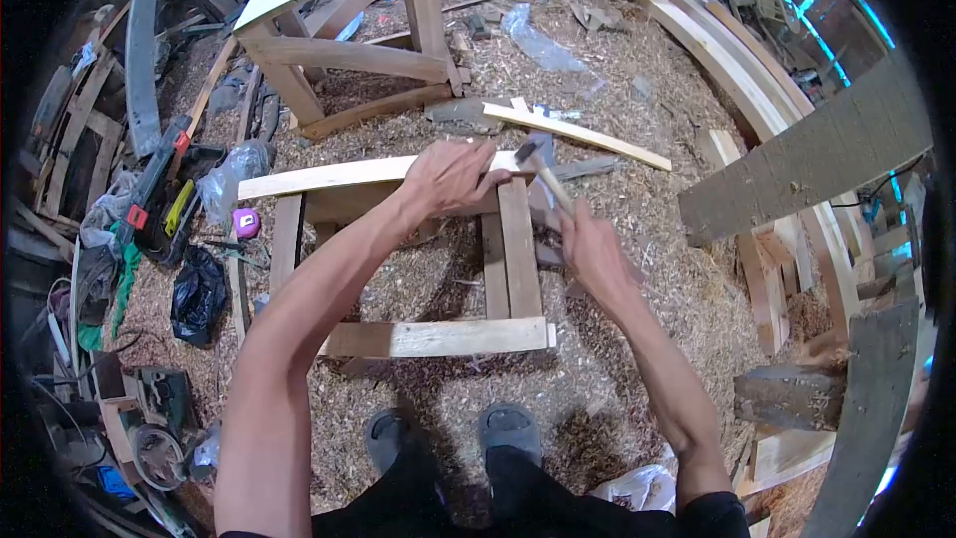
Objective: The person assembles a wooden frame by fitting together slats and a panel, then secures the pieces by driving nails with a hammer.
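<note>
A small wooden frame [520, 249] stands on the floor in front of me, with a pale wooden slat [329, 175] laid across its far side. My left hand [450, 175] is closed over the slat near its right end, thumb on the near side and fingers on top. In my right hand [599, 257] is a hammer [555, 186], gripped by its light handle. The hammer's dark head rests over the slat's right end, close by my left fingertips. Another pale board [438, 338] forms the near side of the frame.
Beyond stands a larger wooden frame [349, 55] with a curved top. A loose pale strip [588, 137] lies on the shavings. To the left are a hand saw [179, 207], a pink tape measure [246, 223] and a black bag [199, 296]. Large planks [807, 154] lean at right.
</note>
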A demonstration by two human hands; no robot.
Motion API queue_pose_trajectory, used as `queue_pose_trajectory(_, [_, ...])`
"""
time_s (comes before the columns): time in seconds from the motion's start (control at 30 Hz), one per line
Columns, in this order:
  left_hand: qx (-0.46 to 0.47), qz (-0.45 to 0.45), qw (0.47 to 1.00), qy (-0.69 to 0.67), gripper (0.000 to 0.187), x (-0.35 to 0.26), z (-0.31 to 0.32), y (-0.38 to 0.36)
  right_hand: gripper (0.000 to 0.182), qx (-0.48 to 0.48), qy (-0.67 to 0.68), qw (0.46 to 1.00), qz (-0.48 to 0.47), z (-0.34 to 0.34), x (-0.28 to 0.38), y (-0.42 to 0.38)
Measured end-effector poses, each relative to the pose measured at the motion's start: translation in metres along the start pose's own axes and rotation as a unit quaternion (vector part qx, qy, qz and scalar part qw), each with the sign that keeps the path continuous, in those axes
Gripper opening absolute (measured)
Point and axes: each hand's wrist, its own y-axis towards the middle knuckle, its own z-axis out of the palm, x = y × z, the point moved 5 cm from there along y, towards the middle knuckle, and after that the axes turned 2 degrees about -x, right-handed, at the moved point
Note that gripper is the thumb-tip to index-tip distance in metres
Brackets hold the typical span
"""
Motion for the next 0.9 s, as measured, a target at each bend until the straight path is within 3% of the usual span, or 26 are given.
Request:
queue_pose_trajectory(0.2, [0.024,-0.005,1.000,0.003,0.049,0.000,0.004,-0.005,0.023,-0.087,0.002,0.994,0.060,-0.062,0.032,0.011])
queue_pose_trajectory(0.47, [0.031,-0.007,0.999,-0.008,0.051,-0.002,-0.005,-0.001,0.030,0.012,0.001,0.999,0.038,-0.079,0.027,0.050])
queue_pose_trajectory(0.53, [0.122,-0.019,0.992,-0.018,0.053,0.000,-0.010,0.000,0.030,0.046,-0.050,0.997,0.026,-0.083,0.032,0.062])
queue_pose_trajectory(0.57, [0.125,-0.019,0.992,-0.021,0.053,0.002,-0.006,-0.002,0.031,0.081,-0.099,0.992,0.016,-0.084,0.035,0.067])
queue_pose_trajectory(0.73, [0.000,-0.018,1.000,0.007,0.056,0.003,-0.002,-0.009,0.029,0.112,-0.160,0.979,-0.064,-0.090,0.065,0.097])
queue_pose_trajectory(0.8, [-0.003,-0.021,1.000,0.005,0.056,0.003,-0.003,-0.011,0.027,0.173,-0.241,0.953,-0.066,-0.088,0.076,0.103])
queue_pose_trajectory(0.9, [-0.003,-0.026,1.000,0.003,0.055,0.005,-0.002,-0.012,0.023,0.165,-0.302,0.935,-0.088,-0.086,0.084,0.108])
